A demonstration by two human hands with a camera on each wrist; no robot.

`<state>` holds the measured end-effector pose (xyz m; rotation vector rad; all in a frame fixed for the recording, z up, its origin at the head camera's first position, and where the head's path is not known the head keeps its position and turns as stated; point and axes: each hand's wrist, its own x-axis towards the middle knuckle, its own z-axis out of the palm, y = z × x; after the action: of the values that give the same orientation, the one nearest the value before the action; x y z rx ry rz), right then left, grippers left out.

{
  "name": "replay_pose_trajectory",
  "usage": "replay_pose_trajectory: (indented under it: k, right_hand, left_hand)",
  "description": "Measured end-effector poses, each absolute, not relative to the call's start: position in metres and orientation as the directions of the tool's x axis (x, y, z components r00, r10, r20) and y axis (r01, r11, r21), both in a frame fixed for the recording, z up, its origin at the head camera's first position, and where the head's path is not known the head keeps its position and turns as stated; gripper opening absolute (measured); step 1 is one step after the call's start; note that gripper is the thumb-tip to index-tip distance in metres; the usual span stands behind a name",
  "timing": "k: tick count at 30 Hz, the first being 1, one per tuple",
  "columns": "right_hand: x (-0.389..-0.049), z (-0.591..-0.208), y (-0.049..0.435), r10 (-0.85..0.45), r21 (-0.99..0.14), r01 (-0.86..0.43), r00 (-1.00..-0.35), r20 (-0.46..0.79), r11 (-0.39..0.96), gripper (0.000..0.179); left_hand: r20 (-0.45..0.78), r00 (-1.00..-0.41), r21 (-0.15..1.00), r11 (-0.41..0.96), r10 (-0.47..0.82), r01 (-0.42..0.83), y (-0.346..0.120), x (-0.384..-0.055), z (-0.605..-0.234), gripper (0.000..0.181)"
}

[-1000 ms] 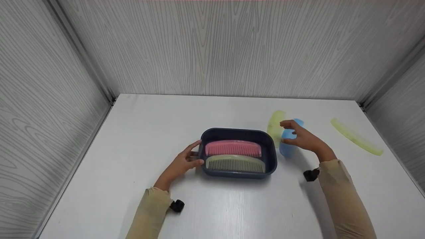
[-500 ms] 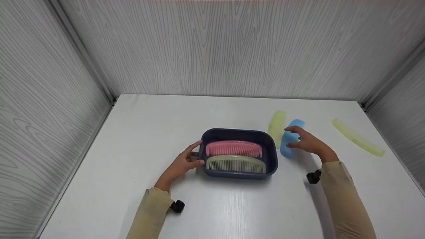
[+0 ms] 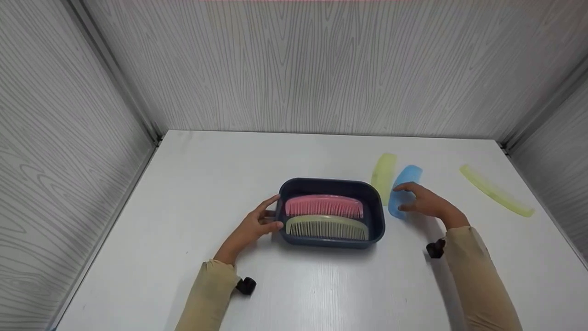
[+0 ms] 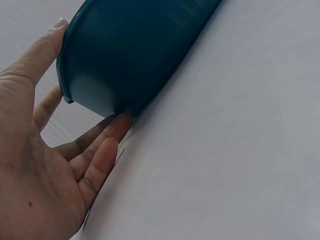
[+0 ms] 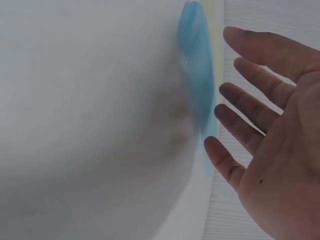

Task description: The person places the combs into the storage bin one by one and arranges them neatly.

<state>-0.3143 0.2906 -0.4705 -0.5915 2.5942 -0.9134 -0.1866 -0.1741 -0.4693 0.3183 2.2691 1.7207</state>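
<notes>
A dark blue container (image 3: 331,245) stands mid-table with a pink comb (image 3: 324,204) and a pale green comb (image 3: 327,226) in it. My left hand (image 3: 250,227) holds its left end, thumb and a finger on the rim; in the left wrist view other fingertips lie against the container wall (image 4: 125,55) low down. Over a light blue comb (image 3: 406,177) hovers my right hand (image 3: 426,202), fingers spread and bent slightly. In the right wrist view a gap shows between those fingertips and the blue comb (image 5: 197,65). Its teeth cannot be made out.
A yellow comb (image 3: 383,177) lies between the container and the blue comb. Farther right rests another curved yellow comb (image 3: 496,192). Wood-grain panels (image 3: 294,69) enclose the white table (image 3: 220,161) at the back and sides.
My right hand has shifted slightly right and toward the near side, lower over the blue comb, uncovering more of its far end. My left hand and the container stay in place.
</notes>
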Motion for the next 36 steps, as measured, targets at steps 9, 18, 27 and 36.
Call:
replay_pose_trajectory:
  k: [9,18,27,36]
  right_hand:
    - [-0.311,-0.476,0.288,-0.513,-0.619,-0.357,-0.854,-0.088,0.7,0.047]
    - [-0.305,-0.481,0.285,-0.533,-0.548,-0.434,-0.846,-0.027,0.715,0.043]
    - [-0.31,-0.475,0.287,-0.55,-0.5,-0.458,-0.834,-0.044,0.735,0.044]
    - [-0.317,-0.466,0.29,-0.534,-0.485,-0.391,-0.822,-0.198,0.782,0.055]
  left_hand:
    - [-0.089,-0.941,0.959,0.282,0.327,0.007,-0.175,-0.191,-0.476,0.079]
    - [-0.083,-0.941,0.962,0.274,0.328,0.01,-0.179,-0.2,-0.498,0.08]
    - [-0.073,-0.944,0.959,0.283,0.321,0.022,-0.18,-0.198,-0.499,0.08]
    - [-0.087,-0.949,0.96,0.28,0.302,0.001,-0.179,-0.197,-0.497,0.08]
